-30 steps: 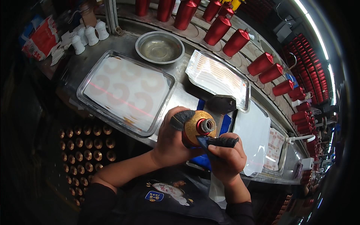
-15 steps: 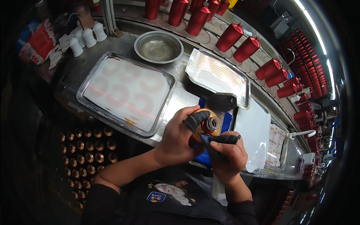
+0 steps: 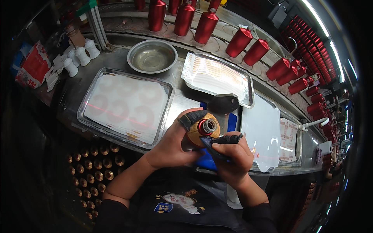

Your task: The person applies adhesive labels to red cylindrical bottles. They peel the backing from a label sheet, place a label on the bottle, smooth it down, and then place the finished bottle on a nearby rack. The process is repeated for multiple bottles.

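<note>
My left hand (image 3: 169, 145) is wrapped round a bottle (image 3: 213, 119) with a gold shoulder, a red collar and a clear threaded neck. The neck tilts up toward me, and the bottle's lower body is hidden. In my right hand (image 3: 234, 157) is a dark, flat, scraper-like piece (image 3: 207, 144), pinched with its tip against the bottle's shoulder below the neck. Black coverings wrap a finger on each hand. Below the bottle a blue pad or holder (image 3: 207, 161) shows on the bench, and a black angled plate (image 3: 224, 104) stands behind it.
A tray (image 3: 79, 116) of translucent sheets with ring-shaped prints lies left, below a metal bowl (image 3: 151, 56). Another sheet-filled tray (image 3: 251, 87) sits ahead; white sheets (image 3: 260, 132) lie right. Red bottles (image 3: 206, 26) line a curved conveyor behind. Several gold-topped pieces (image 3: 90, 178) stand lower left.
The bottle has shifted slightly and more of its gold shoulder shows. Both hands keep their grips, with the flat piece still at the shoulder. The whole view has turned a little.
</note>
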Demonstrator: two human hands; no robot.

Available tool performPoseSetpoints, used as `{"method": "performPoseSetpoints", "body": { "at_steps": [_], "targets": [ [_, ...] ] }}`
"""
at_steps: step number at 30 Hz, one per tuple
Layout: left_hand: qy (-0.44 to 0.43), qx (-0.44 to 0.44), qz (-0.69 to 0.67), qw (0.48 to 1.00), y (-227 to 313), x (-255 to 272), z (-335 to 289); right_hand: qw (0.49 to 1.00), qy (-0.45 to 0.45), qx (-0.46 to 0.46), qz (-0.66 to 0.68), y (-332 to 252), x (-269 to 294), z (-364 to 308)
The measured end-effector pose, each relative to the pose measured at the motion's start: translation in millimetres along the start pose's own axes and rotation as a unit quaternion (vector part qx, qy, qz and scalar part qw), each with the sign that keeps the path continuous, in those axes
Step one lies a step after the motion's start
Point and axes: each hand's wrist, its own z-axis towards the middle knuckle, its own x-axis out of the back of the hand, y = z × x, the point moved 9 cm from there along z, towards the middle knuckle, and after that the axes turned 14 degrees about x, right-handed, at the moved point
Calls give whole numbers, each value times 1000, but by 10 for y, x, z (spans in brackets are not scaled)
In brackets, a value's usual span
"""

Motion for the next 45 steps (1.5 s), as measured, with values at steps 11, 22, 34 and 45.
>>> {"method": "performPoseSetpoints", "body": {
  "at_steps": [11, 22, 34, 45],
  "targets": [
    [229, -99, 188, 950, -52, -21, -243, 992, -64, 103, -23, -290, -242, -56],
    [198, -100, 187, 957, 60, -41, -173, 999, 43, -10, -19, 156, 101, -155],
    [94, -28, 166, 981, 102, 118, 66, 938, 37, -285, 193, 1054, -154, -247],
    [-127, 138, 10, 982, -67, 218, 303, 926, 38, -304, 222, 1268, -252, 42]
  ]
}}
